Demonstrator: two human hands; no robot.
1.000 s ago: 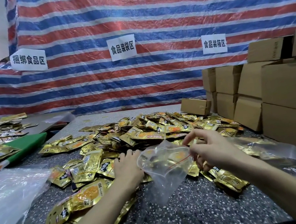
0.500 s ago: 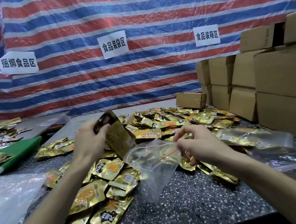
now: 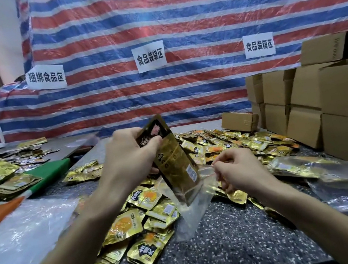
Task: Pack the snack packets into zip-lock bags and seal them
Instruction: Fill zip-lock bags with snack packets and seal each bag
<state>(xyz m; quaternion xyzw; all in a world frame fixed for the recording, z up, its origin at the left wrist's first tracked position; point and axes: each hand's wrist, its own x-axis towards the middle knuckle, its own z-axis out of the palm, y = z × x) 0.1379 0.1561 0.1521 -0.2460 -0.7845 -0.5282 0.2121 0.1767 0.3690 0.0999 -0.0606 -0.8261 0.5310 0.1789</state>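
While loose gold packets (image 3: 148,205) crowd the table (image 3: 241,239) beneath both hands, the left hand (image 3: 127,159) grips a snack packet (image 3: 173,161) half inside the zip-lock bag (image 3: 193,210), whose mouth the right hand (image 3: 239,169) pinches.

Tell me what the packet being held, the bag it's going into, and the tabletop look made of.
Snack packet: likely metallised foil film, glossy gold with sharp glints. Zip-lock bag: thin clear plastic, see-through and crinkled. Table: probably terrazzo or speckled stone, dark grey with pale flecks.
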